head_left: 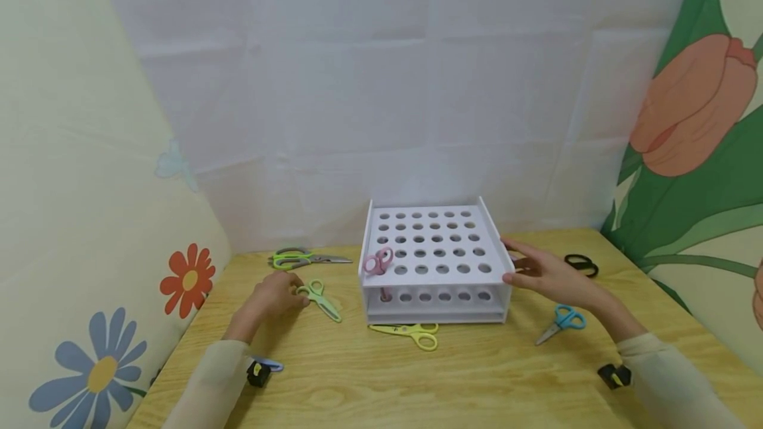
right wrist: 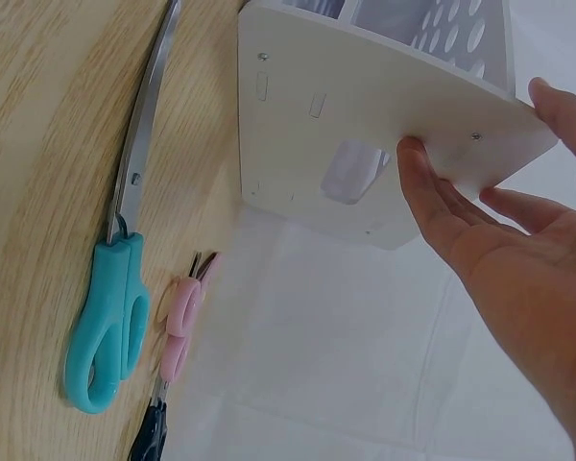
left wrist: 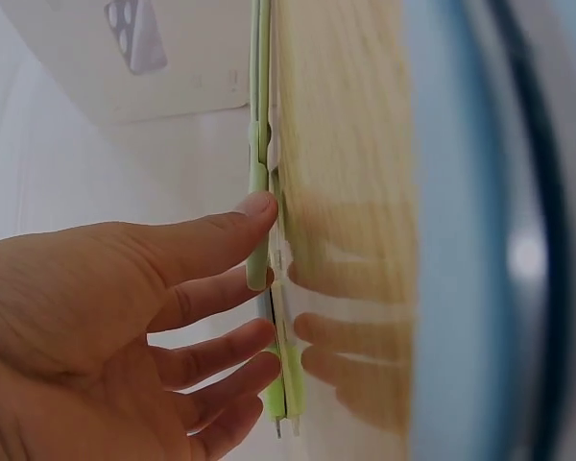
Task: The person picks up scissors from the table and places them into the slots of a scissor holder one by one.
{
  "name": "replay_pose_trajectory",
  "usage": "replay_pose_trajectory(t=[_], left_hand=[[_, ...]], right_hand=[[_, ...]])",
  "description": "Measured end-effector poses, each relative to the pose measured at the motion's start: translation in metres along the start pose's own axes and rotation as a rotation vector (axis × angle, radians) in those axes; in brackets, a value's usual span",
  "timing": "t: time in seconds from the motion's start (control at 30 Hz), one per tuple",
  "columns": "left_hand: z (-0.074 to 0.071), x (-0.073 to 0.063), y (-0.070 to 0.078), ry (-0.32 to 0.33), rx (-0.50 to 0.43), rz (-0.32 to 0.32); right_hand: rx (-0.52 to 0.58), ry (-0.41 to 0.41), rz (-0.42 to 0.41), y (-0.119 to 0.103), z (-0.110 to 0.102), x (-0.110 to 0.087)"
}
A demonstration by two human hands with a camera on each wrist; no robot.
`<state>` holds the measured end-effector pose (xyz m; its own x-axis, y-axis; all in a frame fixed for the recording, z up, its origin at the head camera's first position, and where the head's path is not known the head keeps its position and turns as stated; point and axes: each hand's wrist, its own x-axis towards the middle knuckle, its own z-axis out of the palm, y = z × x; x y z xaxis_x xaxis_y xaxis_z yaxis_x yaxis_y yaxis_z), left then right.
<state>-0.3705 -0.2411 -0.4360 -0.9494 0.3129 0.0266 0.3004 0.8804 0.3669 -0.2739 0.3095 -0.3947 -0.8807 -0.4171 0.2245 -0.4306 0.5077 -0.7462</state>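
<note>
My left hand (head_left: pixel 277 293) pinches a handle loop of the light green scissors (head_left: pixel 320 299) between thumb and index finger. In the left wrist view those scissors (left wrist: pixel 257 230) appear edge-on, close to the tabletop, with the other fingers spread behind. My right hand (head_left: pixel 551 273) rests against the right side of a white rack (head_left: pixel 435 317) with rows of round holes. In the right wrist view its fingers touch the outer side panel (right wrist: pixel 317 58) and edge. Pink scissors (head_left: pixel 378 261) stand in the rack's front left hole, handles up.
Yellow scissors (head_left: pixel 411 330) lie before the rack. Grey-green scissors (head_left: pixel 306 259) lie at back left. On the right are teal scissors (head_left: pixel 559 326), black scissors (head_left: pixel 572 258) and more pink scissors (right wrist: pixel 180 322). A blue-handled item (head_left: pixel 273 365) is partly hidden by the left forearm.
</note>
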Motion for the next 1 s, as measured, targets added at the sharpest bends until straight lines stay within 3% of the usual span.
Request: replay_pose_trajectory(t=[0.2,0.53,0.67,0.83,1.0], left_hand=[[0.0009,0.0011,-0.0041,-0.01,-0.136,0.033],[0.003,0.006,-0.0073,-0.054,-0.593,0.0],[0.0,0.0063,-0.0064,-0.081,-0.746,0.026],[-0.0029,0.0061,-0.0066,-0.102,-0.8,0.083],[-0.0047,0.0064,-0.0011,-0.105,-0.797,0.083]], right_hand=[[0.006,-0.002,0.002,-0.0001,0.0002,-0.0001],[0.006,-0.005,0.012,-0.0027,-0.0002,-0.0003],[0.013,-0.007,0.018,-0.0041,-0.0005,-0.0002],[0.013,-0.007,0.024,-0.0042,-0.0008,0.0006],[0.016,-0.008,0.02,-0.0035,-0.0003,-0.0002]])
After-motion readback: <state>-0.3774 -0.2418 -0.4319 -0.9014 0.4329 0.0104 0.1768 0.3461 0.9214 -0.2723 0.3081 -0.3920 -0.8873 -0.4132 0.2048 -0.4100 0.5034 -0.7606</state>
